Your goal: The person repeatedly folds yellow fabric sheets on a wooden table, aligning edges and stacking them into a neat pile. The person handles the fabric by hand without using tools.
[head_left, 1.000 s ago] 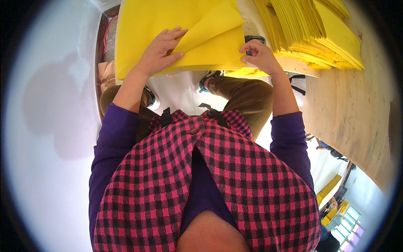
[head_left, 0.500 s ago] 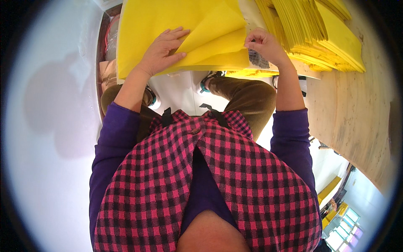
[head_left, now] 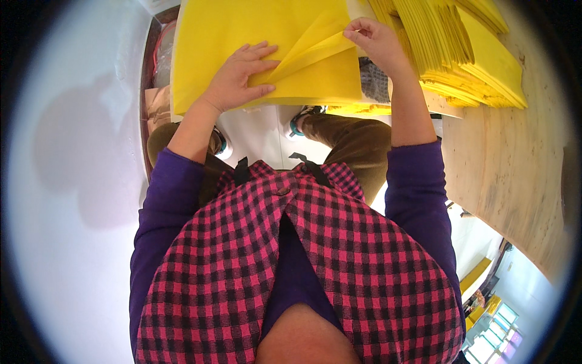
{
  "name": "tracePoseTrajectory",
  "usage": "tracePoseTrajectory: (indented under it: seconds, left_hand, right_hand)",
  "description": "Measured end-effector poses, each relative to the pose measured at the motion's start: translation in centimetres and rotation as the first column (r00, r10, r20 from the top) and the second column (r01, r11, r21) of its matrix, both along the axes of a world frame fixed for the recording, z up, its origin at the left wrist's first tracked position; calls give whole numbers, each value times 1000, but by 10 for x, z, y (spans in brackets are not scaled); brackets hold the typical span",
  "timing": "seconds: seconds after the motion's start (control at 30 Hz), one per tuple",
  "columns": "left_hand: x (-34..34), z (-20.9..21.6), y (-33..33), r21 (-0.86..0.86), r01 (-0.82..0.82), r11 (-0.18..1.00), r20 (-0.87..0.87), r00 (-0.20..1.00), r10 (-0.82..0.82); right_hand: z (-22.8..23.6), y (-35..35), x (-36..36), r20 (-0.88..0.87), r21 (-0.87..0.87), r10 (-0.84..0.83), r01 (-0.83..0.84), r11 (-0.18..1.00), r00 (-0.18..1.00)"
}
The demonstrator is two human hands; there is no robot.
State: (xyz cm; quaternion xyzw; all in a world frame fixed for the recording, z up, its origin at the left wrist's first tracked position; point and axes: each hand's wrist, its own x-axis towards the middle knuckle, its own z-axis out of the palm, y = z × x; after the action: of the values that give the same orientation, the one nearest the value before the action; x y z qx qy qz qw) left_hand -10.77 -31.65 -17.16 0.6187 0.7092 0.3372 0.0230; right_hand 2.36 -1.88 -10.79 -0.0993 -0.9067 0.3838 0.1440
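Thin yellow fabric-like sheets lie flat in front of me. My left hand rests open on them, fingers spread, palm down near the near edge. The top sheet's right part is lifted, with a folded strip running from beside my left fingers up to the right. My right hand pinches that strip's upper right end between thumb and fingers. Below my right hand a dark grey patterned patch shows at the sheets' right edge; I cannot make out what it is.
Stacks of folded yellow sheets stand at the right on a light wooden table. More yellow material hangs under the near edge. A white wall is on my left, with a brown paper-like item beside the sheets. My knees are below.
My right hand has moved up and slightly left, drawing the sheet's edge farther over into a narrow fold. My left hand has shifted slightly right and stays flat.
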Motion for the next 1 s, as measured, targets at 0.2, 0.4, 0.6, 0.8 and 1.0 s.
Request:
tracePoseTrajectory:
  seconds: [0.2, 0.4, 0.6, 0.8, 1.0]
  left_hand:
    - [-1, -4, 1, 30, 1, 1000, 40, 999, -2]
    - [-1, -3, 2, 35, 7, 999, 51, 999, -8]
    - [0, -2, 1, 29, 3, 1000, 45, 999, -4]
    - [-1, -2, 2, 15, 5, 1000, 36, 999, -6]
    - [-1, -3, 1, 9, -2, 1000, 44, 999, 2]
  right_hand:
    - [-10, -1, 36, -59, -210, -151, 135, 968, 987]
    - [-26, -1, 78, 174, -49, 78, -70, 996, 982]
    - [-44, -1, 75, 227, -149, 56, -22, 989, 972]
    - [-49, 3, 70, 159, -277, 70, -24, 961, 985]
    - [-31, 10, 61, 168, -174, 84, -55, 983, 982]
